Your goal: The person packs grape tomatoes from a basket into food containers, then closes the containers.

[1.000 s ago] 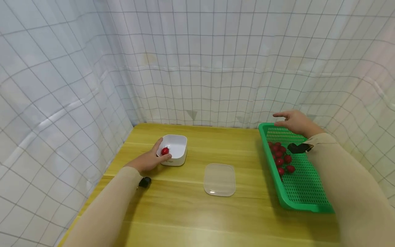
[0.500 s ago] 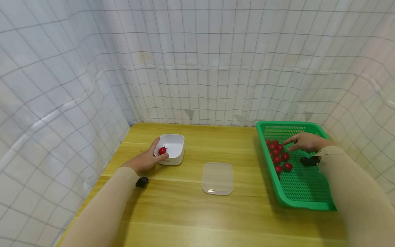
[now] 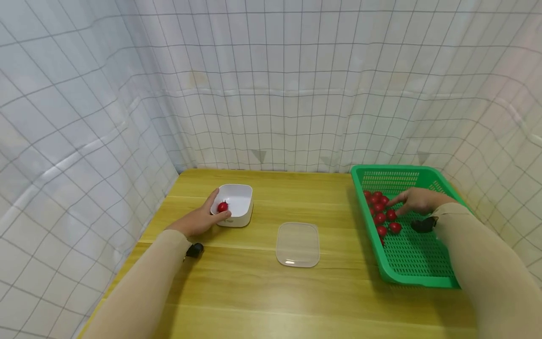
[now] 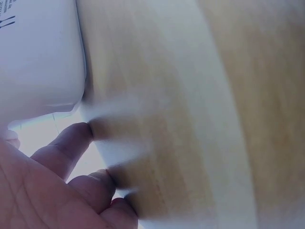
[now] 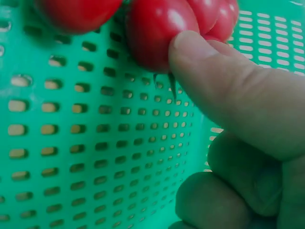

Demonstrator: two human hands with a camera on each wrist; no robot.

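On the left, my left hand (image 3: 199, 220) holds the near-left corner of a white square food box (image 3: 238, 200), thumb at the front wall and index finger along the left side. A single red cherry tomato (image 3: 222, 206) lies inside. In the left wrist view, the other fingers (image 4: 62, 150) touch the wooden tabletop beside the box. My right hand (image 3: 419, 200) reaches into a green basket (image 3: 383, 263) and pinches a cherry tomato (image 5: 155, 36). The thumb presses its side; the index fingertip is hidden behind it. Several more cherry tomatoes (image 3: 379, 218) lie along the basket's left wall.
A clear, square plastic lid (image 3: 298, 245) lies flat on the wooden table (image 3: 254, 292) between box and basket. White checked curtains (image 3: 279, 84) hang behind the table and at both sides.
My right hand has come down from above the basket's far rim to the tomatoes and now pinches one. The left hand keeps its hold on the box.
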